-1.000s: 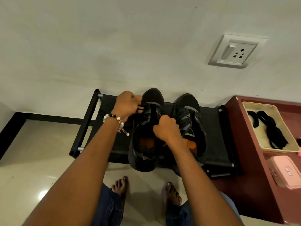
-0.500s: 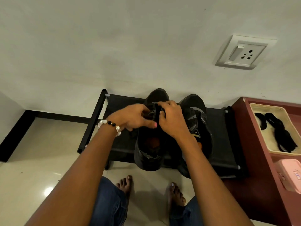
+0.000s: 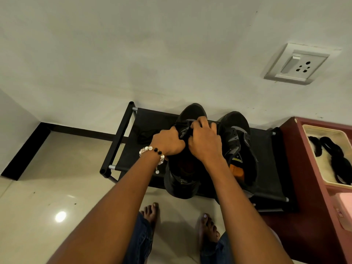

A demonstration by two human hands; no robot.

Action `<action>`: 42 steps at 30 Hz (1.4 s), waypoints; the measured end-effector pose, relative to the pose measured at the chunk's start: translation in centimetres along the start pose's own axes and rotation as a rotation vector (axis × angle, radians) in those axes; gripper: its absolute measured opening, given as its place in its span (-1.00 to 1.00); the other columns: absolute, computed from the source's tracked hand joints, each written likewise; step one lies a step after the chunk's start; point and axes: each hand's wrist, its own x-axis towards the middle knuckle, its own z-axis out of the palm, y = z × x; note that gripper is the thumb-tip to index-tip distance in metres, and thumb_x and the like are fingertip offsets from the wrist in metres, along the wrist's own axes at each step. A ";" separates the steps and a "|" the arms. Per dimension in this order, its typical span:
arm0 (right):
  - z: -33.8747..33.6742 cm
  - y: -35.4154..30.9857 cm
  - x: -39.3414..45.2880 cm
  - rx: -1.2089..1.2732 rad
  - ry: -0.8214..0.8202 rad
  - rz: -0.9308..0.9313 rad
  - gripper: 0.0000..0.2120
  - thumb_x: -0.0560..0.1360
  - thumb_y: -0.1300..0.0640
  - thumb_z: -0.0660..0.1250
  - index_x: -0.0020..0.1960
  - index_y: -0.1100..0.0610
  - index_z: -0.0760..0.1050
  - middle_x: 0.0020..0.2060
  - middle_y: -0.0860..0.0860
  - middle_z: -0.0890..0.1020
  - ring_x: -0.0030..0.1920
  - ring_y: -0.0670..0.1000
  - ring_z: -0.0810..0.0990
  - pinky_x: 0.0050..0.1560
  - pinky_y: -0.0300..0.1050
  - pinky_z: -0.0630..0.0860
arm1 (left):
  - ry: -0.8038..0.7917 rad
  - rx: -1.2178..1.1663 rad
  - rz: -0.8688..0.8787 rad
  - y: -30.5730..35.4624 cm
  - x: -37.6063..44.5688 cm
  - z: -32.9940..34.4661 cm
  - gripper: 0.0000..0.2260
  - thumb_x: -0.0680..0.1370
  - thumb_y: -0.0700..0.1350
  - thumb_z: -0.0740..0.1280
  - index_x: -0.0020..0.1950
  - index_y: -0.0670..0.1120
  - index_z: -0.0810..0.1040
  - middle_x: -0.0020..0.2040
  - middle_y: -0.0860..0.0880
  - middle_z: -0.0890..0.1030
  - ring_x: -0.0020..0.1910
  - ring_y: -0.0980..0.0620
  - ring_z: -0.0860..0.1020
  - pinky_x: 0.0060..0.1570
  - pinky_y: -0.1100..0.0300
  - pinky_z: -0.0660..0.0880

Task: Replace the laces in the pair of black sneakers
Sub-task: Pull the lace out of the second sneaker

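Note:
Two black sneakers stand side by side on a low black rack (image 3: 122,134), toes toward the wall. Both my hands work at the lacing area of the left sneaker (image 3: 181,180). My left hand (image 3: 168,141), with a bead bracelet on its wrist, grips the shoe's tongue and upper from the left. My right hand (image 3: 204,141) pinches the same spot from the right, where a black lace seems to run, mostly hidden by the fingers. The right sneaker (image 3: 242,149) stands untouched, with no lace visible in its eyelets. A loose black lace (image 3: 145,135) lies on the rack to the left.
A cream tray (image 3: 323,176) holding black laces (image 3: 335,159) sits on a dark red cabinet (image 3: 297,159) at the right, with a pink box (image 3: 342,212) below it. A wall socket (image 3: 297,63) is above. My bare feet (image 3: 150,214) stand on the glossy floor before the rack.
My left hand has come in from the shoe's left side to meet the right hand. Both hands now bunch together over the left sneaker's tongue. The view has shifted a little.

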 end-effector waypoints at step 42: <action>-2.2 1.5 0.5 0.802 0.585 0.507 -0.78 0.55 0.19 0.28 0.17 0.19 0.52 0.07 0.08 0.59 0.07 0.04 0.55 0.06 -0.05 0.52 | 0.096 -0.010 -0.043 1.2 -0.6 0.8 -0.77 0.59 -0.19 0.17 -0.27 -0.11 0.28 -0.31 -0.05 0.38 -0.40 0.01 0.35 -0.43 0.20 0.24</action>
